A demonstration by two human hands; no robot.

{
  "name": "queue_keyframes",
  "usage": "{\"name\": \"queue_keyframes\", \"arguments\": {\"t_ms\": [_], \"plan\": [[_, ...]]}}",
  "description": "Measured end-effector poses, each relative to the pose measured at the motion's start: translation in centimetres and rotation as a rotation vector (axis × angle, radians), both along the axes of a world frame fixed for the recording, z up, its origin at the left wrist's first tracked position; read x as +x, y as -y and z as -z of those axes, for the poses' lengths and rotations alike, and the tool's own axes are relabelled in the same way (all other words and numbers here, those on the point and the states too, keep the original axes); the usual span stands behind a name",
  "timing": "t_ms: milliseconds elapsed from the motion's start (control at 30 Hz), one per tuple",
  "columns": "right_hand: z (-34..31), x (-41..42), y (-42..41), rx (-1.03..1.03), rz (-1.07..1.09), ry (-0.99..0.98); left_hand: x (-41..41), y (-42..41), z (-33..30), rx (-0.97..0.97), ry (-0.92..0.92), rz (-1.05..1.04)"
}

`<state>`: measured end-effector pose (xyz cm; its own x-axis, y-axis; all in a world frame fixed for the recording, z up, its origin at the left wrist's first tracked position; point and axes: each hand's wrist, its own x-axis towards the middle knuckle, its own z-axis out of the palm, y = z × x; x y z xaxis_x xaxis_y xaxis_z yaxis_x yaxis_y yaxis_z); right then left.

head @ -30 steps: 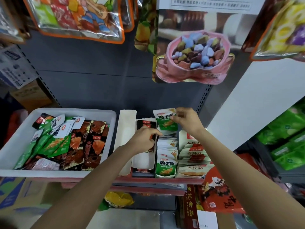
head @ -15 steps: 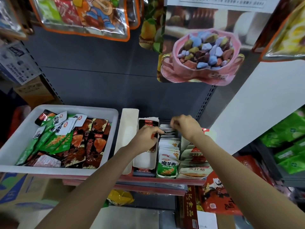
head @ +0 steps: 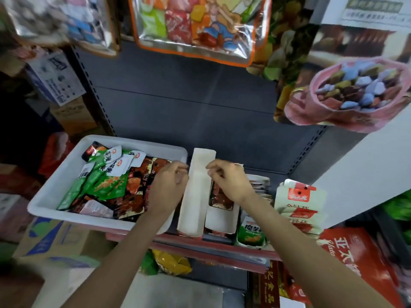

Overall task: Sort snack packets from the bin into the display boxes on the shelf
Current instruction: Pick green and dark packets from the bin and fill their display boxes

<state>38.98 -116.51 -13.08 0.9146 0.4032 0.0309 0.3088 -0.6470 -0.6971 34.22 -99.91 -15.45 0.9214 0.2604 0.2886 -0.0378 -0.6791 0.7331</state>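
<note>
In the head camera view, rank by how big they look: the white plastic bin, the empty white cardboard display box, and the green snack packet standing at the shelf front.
1. White plastic bin
2. Empty white cardboard display box
3. Green snack packet

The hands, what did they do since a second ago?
The right hand let go of the green packet into its box and moved left. The left hand left the brown-packet box and moved to the white bin. Both look empty. The boxes stayed put.

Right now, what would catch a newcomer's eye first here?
The white bin at left, heaped with green and brown snack packets. Beside it, both hands, left hand and right hand, hover over the display boxes on the shelf.
</note>
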Motion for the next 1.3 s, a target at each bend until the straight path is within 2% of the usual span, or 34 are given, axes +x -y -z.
{"name": "queue_keyframes", "arguments": {"t_ms": [167,400,533,600,667,733,833,933,1033,1133,1233,1300], "plan": [[2.6,-1.0,-10.6,-0.034,-0.109,-0.022,-1.3,-12.3,2.6,0.185,-0.193,-0.185],[5.7,-1.0,-22.3,-0.248,-0.202,-0.205,-1.1,-24.2,5.6,0.342,-0.55,-0.15],[6.8,-0.6,-25.9,-0.427,-0.291,-0.196,-0.7,-26.8,6.9,0.223,-0.722,-0.127],[7.3,-0.7,-26.7,-0.551,-0.349,-0.176,-0.8,-26.7,7.5,0.178,-0.691,-0.053],[7.8,-0.9,-27.0,-0.658,-0.381,-0.168,-1.3,-26.5,7.7,0.186,-0.602,-0.072],[8.1,-0.9,-26.8,-0.679,-0.376,-0.168,-2.0,-26.3,7.3,0.242,-0.522,-0.11],[7.9,-0.6,-26.6,-0.536,-0.36,-0.244,-2.8,-25.8,6.1,0.324,-0.438,-0.066],[7.3,-0.6,-26.3,-0.253,-0.235,-0.242,-3.3,-25.1,5.1,0.239,-0.274,-0.043],[6.2,-0.9,-25.5,0.113,-0.069,-0.315,-3.3,-23.3,3.4,-0.019,-0.114,0.002],[4.6,-1.2,-23.1,0.45,0.117,-0.436,-2.8,-20.4,1.7,-0.336,-0.124,0.04],[2.3,-1.5,-18.3,0.666,0.24,-0.491,-2.2,-17.1,0.9,-0.458,-0.157,0.095],[1.3,-1.8,-14.8,0.718,0.255,-0.529,-1.7,-14.3,0.6,-0.487,-0.163,0.142]]}}
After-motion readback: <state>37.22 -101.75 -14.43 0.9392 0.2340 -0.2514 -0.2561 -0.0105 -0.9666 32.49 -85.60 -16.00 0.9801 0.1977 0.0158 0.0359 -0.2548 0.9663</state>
